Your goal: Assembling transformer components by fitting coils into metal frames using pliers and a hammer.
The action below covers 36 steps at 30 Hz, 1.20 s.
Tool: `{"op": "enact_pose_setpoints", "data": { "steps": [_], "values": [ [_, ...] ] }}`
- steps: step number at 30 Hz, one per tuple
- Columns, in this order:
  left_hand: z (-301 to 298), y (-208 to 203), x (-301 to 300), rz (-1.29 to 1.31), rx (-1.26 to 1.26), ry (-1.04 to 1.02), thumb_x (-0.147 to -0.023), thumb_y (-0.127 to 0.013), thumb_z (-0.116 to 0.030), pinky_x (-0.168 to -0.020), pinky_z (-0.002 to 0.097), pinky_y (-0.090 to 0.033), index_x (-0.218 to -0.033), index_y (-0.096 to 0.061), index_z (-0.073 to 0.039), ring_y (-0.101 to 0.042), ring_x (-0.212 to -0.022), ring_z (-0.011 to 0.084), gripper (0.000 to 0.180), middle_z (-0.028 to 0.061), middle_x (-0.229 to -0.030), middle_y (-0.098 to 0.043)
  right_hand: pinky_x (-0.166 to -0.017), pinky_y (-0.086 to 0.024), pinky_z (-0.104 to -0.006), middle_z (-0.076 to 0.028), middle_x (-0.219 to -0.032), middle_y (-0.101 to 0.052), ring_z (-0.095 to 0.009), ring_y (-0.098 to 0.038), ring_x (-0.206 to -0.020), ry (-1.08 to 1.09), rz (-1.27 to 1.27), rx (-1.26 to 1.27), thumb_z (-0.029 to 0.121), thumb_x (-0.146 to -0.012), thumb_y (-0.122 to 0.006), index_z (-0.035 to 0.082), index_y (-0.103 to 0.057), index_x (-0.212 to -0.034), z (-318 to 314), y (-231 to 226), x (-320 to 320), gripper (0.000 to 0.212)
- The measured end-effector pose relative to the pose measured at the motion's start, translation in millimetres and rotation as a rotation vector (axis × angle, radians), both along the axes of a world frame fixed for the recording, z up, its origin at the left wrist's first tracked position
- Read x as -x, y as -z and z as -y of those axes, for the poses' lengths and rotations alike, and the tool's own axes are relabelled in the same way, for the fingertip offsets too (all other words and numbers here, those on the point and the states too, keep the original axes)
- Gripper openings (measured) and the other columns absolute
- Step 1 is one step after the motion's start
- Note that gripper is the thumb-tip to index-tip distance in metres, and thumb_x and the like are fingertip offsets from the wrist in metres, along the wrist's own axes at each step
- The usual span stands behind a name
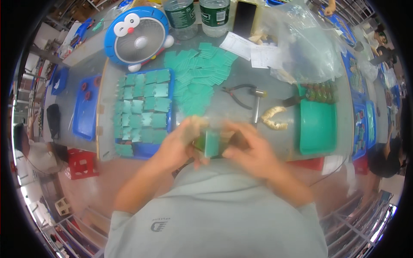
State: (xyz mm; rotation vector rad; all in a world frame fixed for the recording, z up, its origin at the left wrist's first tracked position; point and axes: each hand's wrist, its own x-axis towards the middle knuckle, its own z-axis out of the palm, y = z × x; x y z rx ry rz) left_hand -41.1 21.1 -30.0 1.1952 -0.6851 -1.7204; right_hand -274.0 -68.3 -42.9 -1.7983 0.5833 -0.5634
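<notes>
At the table's near edge, close to my body, my left hand is closed round a small flat green piece, which stands roughly upright. Just right of it, my right hand has its fingers curled, with a dark shape between them that is too blurred to name. Beyond both hands spreads a loose pile of thin green sheets. A blue tray left of my hands carries rows of folded green pieces.
Right of the pile lie pliers, a metal-shafted tool and a cream-coloured curved piece. A green tray sits farther right, with dark coils at its far end. A blue fan, bottles, a phone and a plastic bag stand behind.
</notes>
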Motion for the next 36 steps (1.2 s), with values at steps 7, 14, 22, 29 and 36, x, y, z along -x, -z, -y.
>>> {"op": "enact_pose_setpoints", "data": {
  "steps": [7,14,22,29,36],
  "values": [
    [3.7,6.2,10.3,-0.026,-0.195,-0.098,-0.107,-0.037,-0.067,-0.053,0.0319,-0.048,-0.126,-0.059,-0.011,-0.064,-0.069,0.0217,0.063,0.0112,-0.103,-0.064,-0.086,-0.062,-0.0365,-0.014,-0.142,-0.055,-0.028,-0.064,-0.118,-0.159,0.039,0.292,0.017,-0.083,-0.088,0.010,-0.057,-0.148,5.9,-4.4,-12.2,0.073],
    [-5.0,-5.5,20.5,0.322,0.427,-0.063,-0.107,-0.061,-0.031,-0.090,0.0320,-0.048,-0.149,-0.041,-0.008,-0.055,-0.111,0.0161,0.052,0.0099,-0.130,-0.053,-0.101,-0.050,-0.0362,-0.010,-0.130,-0.058,-0.022,-0.061,-0.117,0.121,0.377,-0.251,0.021,-0.078,-0.093,0.002,-0.063,-0.134,0.7,31.1,-20.4,0.066],
    [9.4,-6.0,16.3,0.735,0.774,-0.020,-0.105,-0.063,-0.041,-0.086,0.0373,-0.050,-0.128,-0.060,-0.004,-0.057,-0.104,0.0260,0.044,0.0176,-0.129,-0.052,-0.104,-0.048,-0.0362,-0.008,-0.129,-0.056,-0.021,-0.057,-0.124,0.096,0.306,-0.166,0.025,-0.091,-0.084,-0.002,-0.052,-0.147,-3.1,22.5,-14.1,0.070],
    [15.9,-7.6,13.8,0.655,0.915,-0.020,-0.104,-0.064,-0.030,-0.078,0.0351,-0.050,-0.119,-0.064,-0.003,-0.058,-0.092,0.0234,0.031,0.0180,-0.127,-0.054,-0.103,-0.049,-0.0350,-0.012,-0.135,-0.051,-0.023,-0.057,-0.125,0.103,0.404,-0.106,0.028,-0.100,-0.073,-0.007,-0.048,-0.149,-12.5,12.1,-16.5,0.065],
    [10.3,-5.2,7.2,0.743,1.038,0.025,-0.101,-0.066,-0.024,-0.070,0.0340,-0.052,-0.106,-0.067,0.001,-0.060,-0.081,0.0218,0.025,0.0181,-0.121,-0.058,-0.100,-0.049,-0.0360,-0.013,-0.132,-0.053,-0.021,-0.058,-0.118,0.069,0.404,-0.125,0.036,-0.102,-0.070,-0.007,-0.048,-0.148,-19.2,9.4,-15.6,0.066]
  ]
}}
